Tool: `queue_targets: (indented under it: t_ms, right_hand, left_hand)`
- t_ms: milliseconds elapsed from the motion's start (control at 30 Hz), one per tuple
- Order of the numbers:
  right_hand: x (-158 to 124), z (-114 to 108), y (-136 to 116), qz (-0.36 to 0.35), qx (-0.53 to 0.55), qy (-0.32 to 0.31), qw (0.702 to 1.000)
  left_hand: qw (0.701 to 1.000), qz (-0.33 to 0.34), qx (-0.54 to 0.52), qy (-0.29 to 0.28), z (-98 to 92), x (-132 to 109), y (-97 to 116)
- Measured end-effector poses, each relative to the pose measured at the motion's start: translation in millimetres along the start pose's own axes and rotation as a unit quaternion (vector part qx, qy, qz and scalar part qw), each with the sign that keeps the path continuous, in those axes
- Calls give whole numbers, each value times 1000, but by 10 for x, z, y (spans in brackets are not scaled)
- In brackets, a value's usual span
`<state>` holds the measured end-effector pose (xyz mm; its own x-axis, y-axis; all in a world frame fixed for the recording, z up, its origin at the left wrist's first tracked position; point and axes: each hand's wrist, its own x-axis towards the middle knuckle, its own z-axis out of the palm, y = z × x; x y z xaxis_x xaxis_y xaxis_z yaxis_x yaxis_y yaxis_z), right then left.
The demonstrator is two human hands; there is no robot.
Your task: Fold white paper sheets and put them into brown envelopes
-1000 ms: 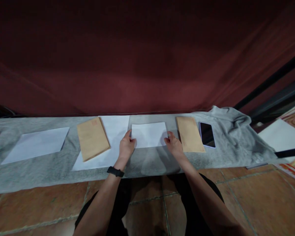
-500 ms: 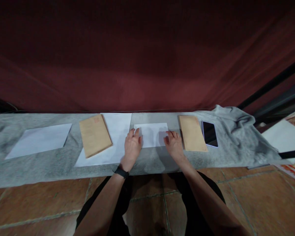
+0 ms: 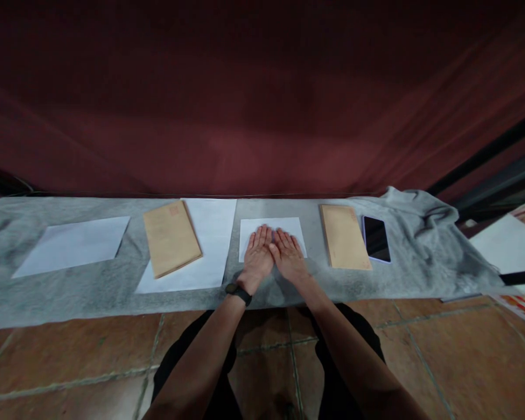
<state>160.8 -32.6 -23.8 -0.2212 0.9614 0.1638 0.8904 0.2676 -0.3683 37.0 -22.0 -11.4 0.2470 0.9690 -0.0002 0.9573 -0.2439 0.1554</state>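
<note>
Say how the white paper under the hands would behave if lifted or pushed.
The white paper lies thin and flat, so probably light and floppy. Left hand and right hand lie flat on it; on the grey cloth it likely drags rather than slides.

A grey cloth [image 3: 91, 286] carries a white sheet [image 3: 72, 245] at far left, a brown envelope [image 3: 171, 238] lying on a larger sheet [image 3: 212, 256], then a second envelope [image 3: 345, 236] just beside a dark phone [image 3: 376, 238]. A red curtain [image 3: 262, 116] hangs behind.

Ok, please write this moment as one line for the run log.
left hand: flat on white paper | right hand: flat on same paper | surface: grey cloth
</note>
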Motion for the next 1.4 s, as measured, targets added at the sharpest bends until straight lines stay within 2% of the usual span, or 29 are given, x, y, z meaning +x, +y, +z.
queue_targets:
  t_ms: [267, 500, 667, 800, 933, 1100, 1267, 1400]
  right_hand:
    - [-47, 55, 181, 18, -76, 56, 995]
    - [-131, 26, 400, 50, -116, 83, 989]
    - [-183, -48, 431, 73, -92, 90, 989]
    - [-77, -100, 262, 54, -17, 67, 996]
    - [127, -67, 10, 5, 61, 23, 998]
    - [293, -2, -99, -1, 48, -4, 999]
    - [340, 20, 24, -8, -17, -7, 1000]
    - [329, 35, 170, -3, -55, 16, 998]
  left_hand:
    - [997, -44, -5, 65, 32, -6, -230]
    - [994, -87, 0, 61, -11, -6, -379]
    - [992, -92, 3, 91, -82, -18, -303]
    - [996, 0, -20, 90, -103, 31, -113]
    - [997, 54, -33, 52, -49, 130, -3]
    - [999, 43, -15, 29, 5, 219, -64]
    - [999, 20, -12, 42, -29, 239, -126]
    - [998, -20, -15, 58, -49, 250, -150]
